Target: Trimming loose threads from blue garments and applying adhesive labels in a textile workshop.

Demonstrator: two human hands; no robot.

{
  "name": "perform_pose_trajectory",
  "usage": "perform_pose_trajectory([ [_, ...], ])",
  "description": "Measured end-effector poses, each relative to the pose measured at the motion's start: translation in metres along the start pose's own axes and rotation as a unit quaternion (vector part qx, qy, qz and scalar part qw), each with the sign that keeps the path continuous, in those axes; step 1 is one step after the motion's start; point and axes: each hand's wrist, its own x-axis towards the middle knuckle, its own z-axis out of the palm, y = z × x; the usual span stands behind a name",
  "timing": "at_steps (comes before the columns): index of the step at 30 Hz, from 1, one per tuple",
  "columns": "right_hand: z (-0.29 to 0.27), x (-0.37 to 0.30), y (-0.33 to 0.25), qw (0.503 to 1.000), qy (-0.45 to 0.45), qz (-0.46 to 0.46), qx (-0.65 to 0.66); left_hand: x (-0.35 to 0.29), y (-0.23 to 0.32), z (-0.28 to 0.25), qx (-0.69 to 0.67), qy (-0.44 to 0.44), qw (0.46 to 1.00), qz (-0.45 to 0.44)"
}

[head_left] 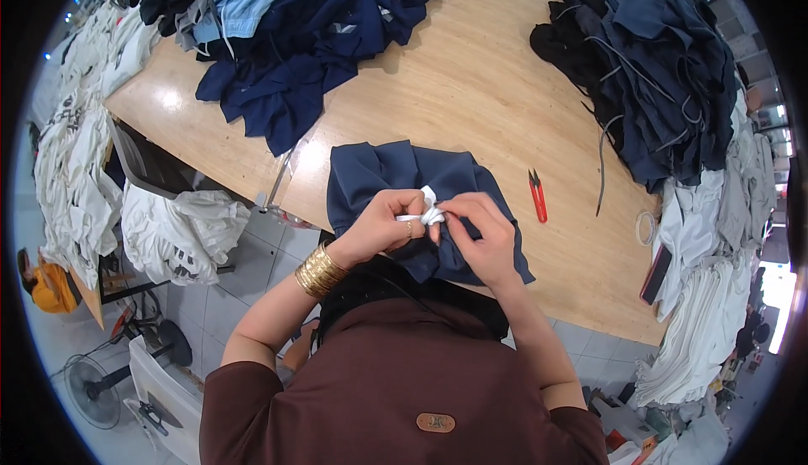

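Note:
A dark blue-grey garment point(370, 170) lies in front of me at the table's near edge, partly over my lap. Above it my left hand point(389, 223) is closed on a knotted white drawstring point(433, 215), thumb and fingers pinching it. From the other side my right hand point(484, 233) pinches the same drawstring with thumb and forefinger. A loop of the white string sticks up between the hands. Where it meets the garment is hidden behind my fingers. Red-handled thread snips point(538, 197) lie to the right, apart from the garment, their dark blades pointing away from me.
Navy and light blue garments point(278, 78) are heaped at the far left of the wooden table point(471, 78). A tall dark pile with loose cords point(665, 69) stands at the right, near white folded fabric point(694, 330) and a white ring point(645, 228). White clothes point(181, 233) hang at the left.

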Motion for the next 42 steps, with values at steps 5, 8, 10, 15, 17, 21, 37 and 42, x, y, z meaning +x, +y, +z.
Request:
perform_pose_trajectory([
  [5,-0.007,-0.008,0.002,0.995,-0.056,-0.069,-0.044,0.001,0.000,-0.003,-0.016,-0.017,1.000,-0.002],
  [8,-0.005,-0.005,0.001,0.984,-0.046,-0.133,-0.105,0.002,-0.001,-0.004,-0.024,-0.047,0.999,-0.007],
  [10,-0.006,-0.004,0.002,0.977,-0.038,-0.159,-0.137,0.002,0.005,-0.003,-0.024,-0.065,0.998,-0.004],
  [15,-0.008,-0.004,0.000,0.961,0.016,-0.171,-0.216,0.001,0.011,-0.006,0.074,-0.060,0.995,0.020],
  [17,-0.007,-0.007,-0.001,0.961,0.024,-0.164,-0.222,0.000,0.011,-0.001,0.152,-0.018,0.987,0.041],
  [21,-0.008,-0.008,-0.008,0.993,0.002,0.038,-0.116,0.002,0.007,0.013,0.273,0.065,0.955,0.096],
  [37,-0.042,0.009,-0.009,0.931,-0.219,0.285,0.063,0.000,0.012,0.018,0.169,0.055,0.981,0.082],
  [42,-0.079,0.024,-0.014,0.929,-0.331,0.079,-0.145,-0.008,0.025,0.008,0.331,0.082,0.927,0.156],
])
